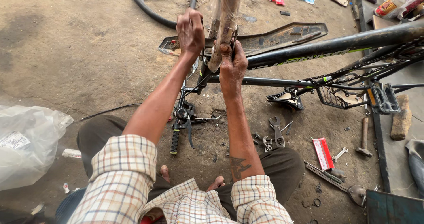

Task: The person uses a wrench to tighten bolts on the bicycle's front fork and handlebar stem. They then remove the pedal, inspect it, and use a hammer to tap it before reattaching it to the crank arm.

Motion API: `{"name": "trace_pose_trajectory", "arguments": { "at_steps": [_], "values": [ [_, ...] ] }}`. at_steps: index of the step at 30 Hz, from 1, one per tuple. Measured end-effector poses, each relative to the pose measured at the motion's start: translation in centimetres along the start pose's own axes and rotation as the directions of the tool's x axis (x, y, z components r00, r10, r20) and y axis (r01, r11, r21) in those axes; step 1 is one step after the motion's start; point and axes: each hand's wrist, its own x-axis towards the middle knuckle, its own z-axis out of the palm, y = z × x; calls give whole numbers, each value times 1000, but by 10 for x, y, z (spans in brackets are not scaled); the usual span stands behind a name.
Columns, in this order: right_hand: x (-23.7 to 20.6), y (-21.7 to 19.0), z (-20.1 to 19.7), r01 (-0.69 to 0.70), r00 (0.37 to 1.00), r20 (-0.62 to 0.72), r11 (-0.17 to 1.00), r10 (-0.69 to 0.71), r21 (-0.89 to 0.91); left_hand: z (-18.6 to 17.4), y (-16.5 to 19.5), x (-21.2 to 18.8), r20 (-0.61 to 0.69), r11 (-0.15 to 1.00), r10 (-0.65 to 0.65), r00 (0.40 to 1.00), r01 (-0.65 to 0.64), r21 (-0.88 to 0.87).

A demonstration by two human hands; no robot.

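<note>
An upturned black bicycle frame (335,45) lies across the concrete floor. Its fork leg (225,12), wrapped in clear plastic, sticks up toward me. My right hand (232,65) grips the fork's lower end at the head tube. My left hand (190,30) is closed over the part just left of the fork, and what it holds is hidden under the fingers. The handlebar with a black grip (176,140) rests on the floor below the hands.
Spanners (276,133), a hammer (363,138), a red box (323,152) and small washers lie at right. A pedal and chain (383,98) are at right, a black mudguard (282,36) behind the hands, an inner tube (152,10) at top, a plastic bag (26,140) at left.
</note>
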Motion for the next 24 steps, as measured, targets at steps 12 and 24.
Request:
{"name": "trace_pose_trajectory", "arguments": {
  "at_steps": [12, 24],
  "values": [
    [-76, 26, -11, -65, 983, -165, 994, 78, 85, -47, -17, 12, 518, 956, -84, 851, 216, -200],
    [-131, 34, 5, -566, 806, 151, 820, 573, -90, -23, -27, 25, 403, 998, 49, 914, -33, -45]
  ]
}}
